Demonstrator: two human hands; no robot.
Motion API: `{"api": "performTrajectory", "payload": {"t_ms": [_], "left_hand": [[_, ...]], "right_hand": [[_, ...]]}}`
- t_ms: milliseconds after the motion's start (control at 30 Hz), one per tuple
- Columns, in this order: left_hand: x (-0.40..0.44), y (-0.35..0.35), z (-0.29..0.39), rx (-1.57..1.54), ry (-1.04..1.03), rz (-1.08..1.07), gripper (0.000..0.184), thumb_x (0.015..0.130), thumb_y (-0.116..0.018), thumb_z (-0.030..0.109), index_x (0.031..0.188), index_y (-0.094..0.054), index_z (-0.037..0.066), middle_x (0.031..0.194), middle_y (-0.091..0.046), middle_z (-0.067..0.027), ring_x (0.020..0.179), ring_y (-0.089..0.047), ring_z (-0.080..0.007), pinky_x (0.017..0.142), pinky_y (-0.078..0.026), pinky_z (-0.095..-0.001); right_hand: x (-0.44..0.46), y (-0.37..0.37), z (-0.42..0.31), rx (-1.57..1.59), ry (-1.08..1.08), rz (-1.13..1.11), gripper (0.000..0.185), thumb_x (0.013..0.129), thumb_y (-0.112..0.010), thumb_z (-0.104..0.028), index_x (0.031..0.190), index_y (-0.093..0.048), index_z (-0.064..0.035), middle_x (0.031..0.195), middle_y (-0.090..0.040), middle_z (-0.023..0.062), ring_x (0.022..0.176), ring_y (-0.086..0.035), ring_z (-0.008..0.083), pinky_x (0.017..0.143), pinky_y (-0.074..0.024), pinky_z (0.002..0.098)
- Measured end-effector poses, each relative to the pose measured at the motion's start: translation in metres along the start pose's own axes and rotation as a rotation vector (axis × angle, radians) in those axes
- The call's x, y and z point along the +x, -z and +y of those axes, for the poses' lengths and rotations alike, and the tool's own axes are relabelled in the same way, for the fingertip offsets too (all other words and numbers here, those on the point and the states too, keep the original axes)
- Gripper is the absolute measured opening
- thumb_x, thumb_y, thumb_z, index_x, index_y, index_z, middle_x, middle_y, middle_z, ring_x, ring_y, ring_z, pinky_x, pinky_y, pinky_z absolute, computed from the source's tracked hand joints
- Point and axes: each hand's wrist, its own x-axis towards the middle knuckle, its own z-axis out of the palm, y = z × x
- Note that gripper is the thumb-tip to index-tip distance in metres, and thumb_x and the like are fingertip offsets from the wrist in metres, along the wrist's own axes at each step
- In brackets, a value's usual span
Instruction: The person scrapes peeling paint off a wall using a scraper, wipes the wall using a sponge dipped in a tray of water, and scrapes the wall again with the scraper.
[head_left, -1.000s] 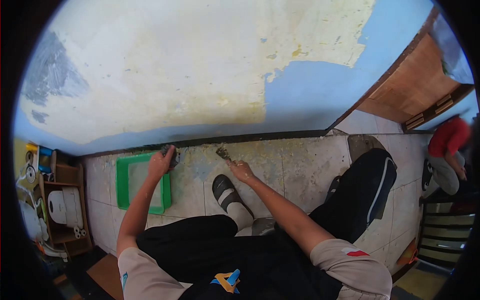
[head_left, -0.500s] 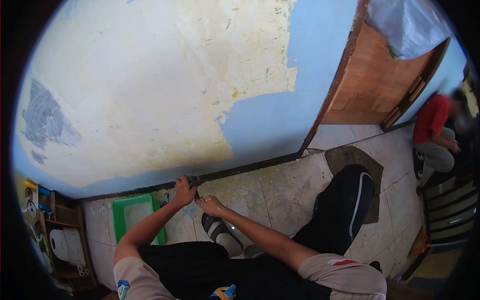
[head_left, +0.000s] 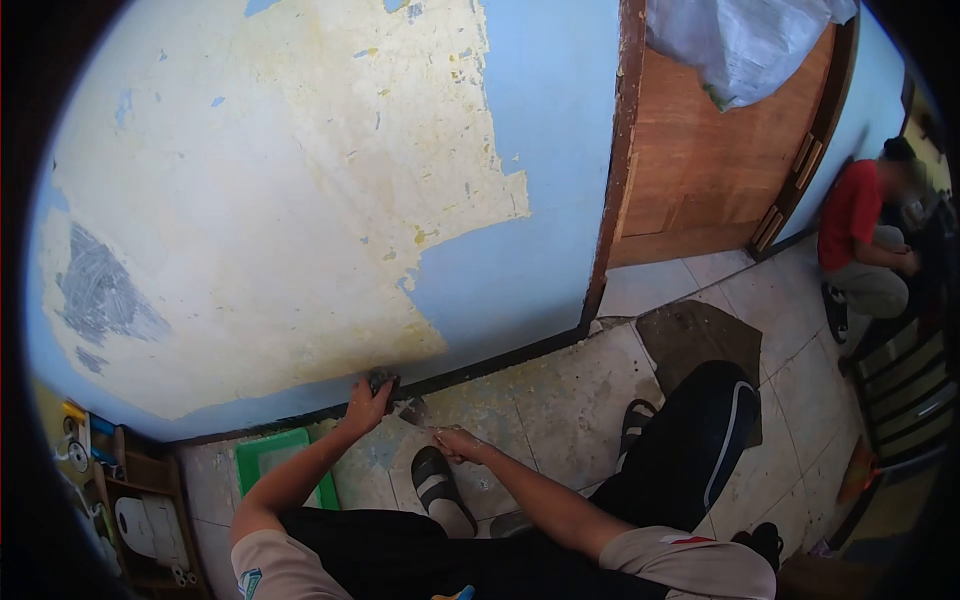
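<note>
My left hand (head_left: 366,408) is closed round a dark, wadded pad (head_left: 380,379), perhaps a sponge or cloth, at the foot of the wall (head_left: 270,250), just above the dark baseboard (head_left: 500,362). Low over the floor, my right hand (head_left: 462,445) grips a scraper (head_left: 412,412), its flat blade pointing left toward my left hand. A small gap separates the blade from the left fingers. Much of the wall's blue paint is stripped to a cream layer, with blue left along the bottom and right.
A green tray (head_left: 330,490) lies on the floor left of my feet. Beside it stands a wooden shelf (head_left: 150,470). Paint flakes litter the tiles (head_left: 560,390). At right are flattened cardboard (head_left: 700,335), a wooden door (head_left: 720,150), and a crouching person in a red shirt (head_left: 850,215).
My right hand has drawn the scraper away from my left hand, to the right and down, exposing its blade. My left hand stays by the wall's foot. The view has shifted.
</note>
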Motion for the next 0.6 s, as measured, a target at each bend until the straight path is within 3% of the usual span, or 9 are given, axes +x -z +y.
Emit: {"api": "performTrajectory", "payload": {"t_ms": [67,133,200,333,400,467,533,600], "left_hand": [[-0.025,0.019,0.067,-0.354,-0.02,-0.183,0.057,0.095,-0.069,0.038,0.125,-0.051,-0.006,0.121,-0.051,-0.0278,0.114,-0.054,-0.0466,0.097,-0.047,-0.0505],[-0.023,0.028,0.097,0.083,-0.529,0.034,0.052,0.092,-0.074,0.035,0.122,-0.054,-0.002,0.116,-0.05,-0.026,0.111,-0.054,-0.0435,0.092,-0.048,-0.0487],[-0.045,0.06,0.177,0.296,-0.828,0.099,0.045,0.088,-0.078,0.028,0.117,-0.054,0.003,0.116,-0.05,-0.0232,0.107,-0.054,-0.042,0.092,-0.047,-0.0481],[-0.048,0.109,0.302,0.513,-1.178,0.512,0.048,0.082,-0.082,0.027,0.118,-0.057,0.009,0.123,-0.05,-0.0195,0.108,-0.052,-0.0402,0.094,-0.045,-0.048],[-0.038,0.128,0.362,0.543,-1.324,0.86,0.043,0.082,-0.08,0.031,0.114,-0.062,0.01,0.117,-0.051,-0.0171,0.104,-0.05,-0.0374,0.088,-0.043,-0.0472],[-0.028,0.145,0.414,0.562,-1.295,1.051,0.046,0.086,-0.078,0.03,0.123,-0.059,0.011,0.123,-0.05,-0.018,0.11,-0.049,-0.039,0.095,-0.042,-0.0488],[-0.008,0.155,0.454,0.585,-1.243,1.237,0.042,0.083,-0.078,0.028,0.118,-0.06,0.012,0.121,-0.051,-0.0139,0.109,-0.05,-0.0353,0.092,-0.041,-0.0464],[0.0,0.151,0.483,0.559,-1.249,1.209,0.036,0.084,-0.075,0.026,0.112,-0.061,0.01,0.116,-0.05,-0.0151,0.106,-0.048,-0.0348,0.09,-0.039,-0.048]], "right_hand": [[-0.003,0.019,0.016,-0.026,-0.05,0.104,0.044,0.105,-0.053,-0.049,0.094,-0.057,-0.0068,0.052,-0.04,-0.0013,0.038,-0.035,0.012,0.039,-0.0271,0.0324],[-0.011,0.03,0.019,-0.068,-0.056,0.16,0.045,0.105,-0.052,-0.049,0.096,-0.058,-0.0052,0.052,-0.04,-0.001,0.038,-0.035,0.0123,0.039,-0.0274,0.033],[-0.011,0.033,0.022,-0.108,-0.074,0.223,0.047,0.105,-0.052,-0.049,0.099,-0.06,-0.0037,0.052,-0.04,-0.0007,0.038,-0.035,0.0127,0.039,-0.0276,0.0335],[0.001,0.044,0.035,-0.148,-0.024,0.266,0.052,0.103,-0.051,-0.05,0.1,-0.065,-0.0004,0.054,-0.047,0.0043,0.038,-0.044,0.0157,0.038,-0.0328,0.035],[0.001,0.039,0.034,-0.171,0.007,0.269,0.053,0.103,-0.051,-0.051,0.098,-0.066,0.0,0.054,-0.048,0.005,0.038,-0.045,0.0166,0.038,-0.0344,0.0356],[-0.006,0.033,0.031,-0.252,0.035,0.328,0.053,0.103,-0.052,-0.052,0.092,-0.067,-0.0019,0.054,-0.05,0.0059,0.04,-0.047,0.0178,0.04,-0.0376,0.0367],[-0.003,0.032,0.039,-0.285,0.04,0.347,0.053,0.102,-0.052,-0.052,0.092,-0.067,-0.0031,0.055,-0.051,0.0064,0.041,-0.049,0.0186,0.042,-0.0391,0.0376],[-0.004,0.032,0.044,-0.312,0.051,0.369,0.052,0.102,-0.052,-0.053,0.092,-0.067,-0.0042,0.055,-0.051,0.007,0.042,-0.05,0.0195,0.043,-0.0407,0.0386]]}}
